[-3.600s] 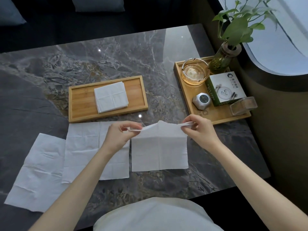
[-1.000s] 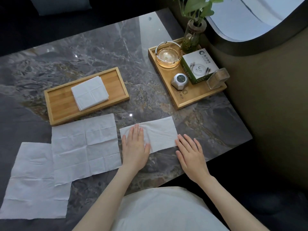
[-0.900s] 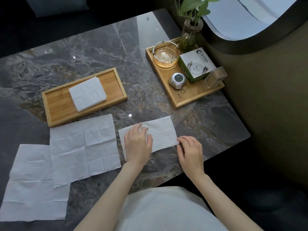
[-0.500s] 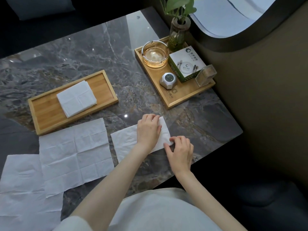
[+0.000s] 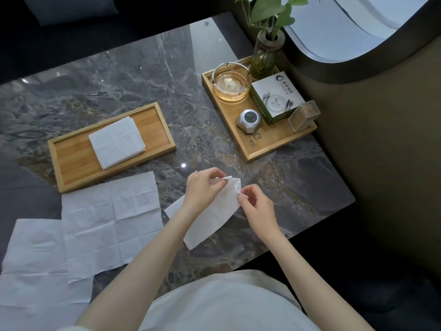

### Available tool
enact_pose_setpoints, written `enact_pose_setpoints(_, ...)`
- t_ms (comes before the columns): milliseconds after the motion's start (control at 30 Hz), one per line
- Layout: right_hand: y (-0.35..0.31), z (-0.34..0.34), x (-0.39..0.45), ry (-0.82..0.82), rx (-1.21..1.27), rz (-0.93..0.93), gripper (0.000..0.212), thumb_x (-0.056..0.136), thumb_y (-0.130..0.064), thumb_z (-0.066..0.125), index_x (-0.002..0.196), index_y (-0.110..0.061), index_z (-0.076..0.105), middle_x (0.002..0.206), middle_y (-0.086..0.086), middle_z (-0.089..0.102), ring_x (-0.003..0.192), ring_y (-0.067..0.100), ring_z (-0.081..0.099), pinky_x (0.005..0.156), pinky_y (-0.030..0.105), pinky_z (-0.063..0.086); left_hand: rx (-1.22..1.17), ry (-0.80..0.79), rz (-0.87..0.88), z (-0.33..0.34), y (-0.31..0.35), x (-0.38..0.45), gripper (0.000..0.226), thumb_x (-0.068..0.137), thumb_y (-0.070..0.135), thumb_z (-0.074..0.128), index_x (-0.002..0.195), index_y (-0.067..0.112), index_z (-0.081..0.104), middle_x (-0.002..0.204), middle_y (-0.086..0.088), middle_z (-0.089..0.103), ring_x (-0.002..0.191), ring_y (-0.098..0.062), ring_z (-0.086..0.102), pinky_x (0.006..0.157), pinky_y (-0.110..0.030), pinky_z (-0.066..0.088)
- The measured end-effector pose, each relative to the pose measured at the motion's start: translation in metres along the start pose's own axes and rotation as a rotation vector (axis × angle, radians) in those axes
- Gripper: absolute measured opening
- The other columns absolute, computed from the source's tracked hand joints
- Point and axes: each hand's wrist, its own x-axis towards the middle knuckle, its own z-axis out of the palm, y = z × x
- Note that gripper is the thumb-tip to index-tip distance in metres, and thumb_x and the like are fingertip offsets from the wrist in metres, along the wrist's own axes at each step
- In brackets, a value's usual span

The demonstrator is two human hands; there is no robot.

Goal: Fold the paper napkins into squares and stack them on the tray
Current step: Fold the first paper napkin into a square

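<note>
A half-folded white napkin (image 5: 212,216) lies on the marble table with its right end raised. My left hand (image 5: 202,187) pinches the far corner of that end. My right hand (image 5: 255,206) pinches the near corner. Both hands hold the end a little above the table. My left forearm covers part of the napkin. A wooden tray (image 5: 71,161) stands to the far left with a stack of folded square napkins (image 5: 117,142) on it. Two unfolded napkins lie flat on the left, one (image 5: 112,218) overlapping the other (image 5: 35,263).
A second wooden tray (image 5: 269,139) at the far right holds a glass ashtray (image 5: 231,84), a green and white box (image 5: 276,99), a small silver device (image 5: 249,120), a clear holder (image 5: 303,115) and a plant in a glass bottle (image 5: 265,56). The table edge runs close on the right.
The napkin was folded in half and pressed flat by both hands. Now both hands have pinched its right end and lifted it off the table. The camera has shifted.
</note>
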Motion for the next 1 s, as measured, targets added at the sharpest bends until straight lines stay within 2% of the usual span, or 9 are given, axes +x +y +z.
enact_pose_setpoints(100,-0.024,-0.002,0.013,-0.072,0.224,0.044,0.002,0.087,-0.017,0.056,0.086,-0.017,0.057,0.082,0.001,0.063,0.075,0.011,0.057,0.070,0.034,0.048,-0.158,-0.017,-0.062,-0.025,0.008,-0.001,0.008,0.082,0.018,0.063,0.089,0.016,0.066,0.084,0.001,0.066,0.083,-0.011,0.061,0.073,-0.023,0.048)
enact_pose_setpoints(167,-0.042,-0.004,0.022,-0.091,0.308,0.038,0.007,0.087,-0.013,0.058,0.090,-0.019,0.056,0.089,0.002,0.064,0.081,0.012,0.060,0.073,0.037,0.051,-0.216,0.014,-0.075,-0.041,0.012,-0.001,0.012,0.082,0.015,0.063,0.094,0.015,0.066,0.087,0.001,0.066,0.081,-0.008,0.060,0.071,-0.019,0.047)
enact_pose_setpoints(333,-0.086,-0.010,0.038,-0.161,0.382,-0.098,0.034,0.083,-0.006,0.064,0.113,-0.015,0.053,0.083,0.003,0.069,0.078,0.007,0.067,0.068,0.020,0.054,-0.425,0.090,-0.120,-0.084,0.025,-0.005,0.008,0.081,0.014,0.066,0.088,0.016,0.068,0.084,0.000,0.067,0.079,-0.014,0.062,0.075,-0.035,0.050)
enact_pose_setpoints(433,-0.109,-0.016,0.040,-0.195,0.343,-0.212,0.020,0.081,-0.007,0.067,0.100,-0.013,0.063,0.086,-0.001,0.071,0.082,0.009,0.068,0.071,0.023,0.056,-0.532,0.154,-0.087,-0.105,0.037,-0.014,0.006,0.078,0.013,0.069,0.084,0.012,0.068,0.076,0.002,0.066,0.075,-0.011,0.059,0.070,-0.028,0.048)
enact_pose_setpoints(533,-0.127,-0.023,0.037,-0.227,0.355,-0.317,0.013,0.081,-0.005,0.067,0.083,-0.017,0.067,0.074,-0.012,0.069,0.073,0.003,0.064,0.064,0.016,0.052,-0.624,0.181,-0.057,-0.123,0.043,-0.029,0.008,0.070,0.015,0.072,0.078,0.016,0.071,0.069,0.012,0.070,0.069,-0.007,0.061,0.066,-0.020,0.049)
enact_pose_setpoints(667,-0.128,-0.031,0.025,-0.345,0.254,-0.373,0.008,0.078,-0.006,0.070,0.083,-0.012,0.071,0.083,-0.002,0.072,0.080,0.015,0.065,0.075,0.026,0.052,-0.613,0.174,-0.038,-0.129,0.038,-0.054,0.008,0.069,0.008,0.073,0.077,0.011,0.073,0.088,0.007,0.073,0.089,-0.011,0.064,0.074,-0.025,0.053)
enact_pose_setpoints(767,-0.109,-0.031,0.015,-0.375,0.121,-0.360,0.007,0.077,-0.011,0.069,0.083,-0.009,0.072,0.087,0.004,0.073,0.086,0.017,0.066,0.082,0.030,0.051,-0.489,0.137,-0.074,-0.116,0.023,-0.075,0.015,0.071,0.002,0.072,0.076,0.017,0.074,0.097,0.007,0.070,0.096,-0.003,0.061,0.076,-0.012,0.048)
enact_pose_setpoints(867,-0.078,-0.022,0.003,-0.377,-0.022,-0.340,0.008,0.077,-0.007,0.069,0.084,-0.011,0.072,0.088,0.002,0.071,0.087,0.009,0.064,0.079,0.019,0.048,-0.455,0.125,-0.142,-0.092,0.001,-0.093,0.020,0.070,0.000,0.072,0.074,0.020,0.074,0.094,0.012,0.069,0.092,0.002,0.060,0.072,-0.007,0.045)
enact_pose_setpoints(1000,-0.036,-0.007,-0.006,-0.404,-0.183,-0.272,0.011,0.078,-0.009,0.068,0.085,-0.017,0.071,0.090,-0.002,0.069,0.088,0.006,0.062,0.078,0.020,0.047,-0.408,0.160,-0.253,-0.056,-0.024,-0.111,0.025,0.069,-0.006,0.072,0.071,0.020,0.072,0.079,0.023,0.070,0.082,0.004,0.062,0.070,-0.004,0.043)
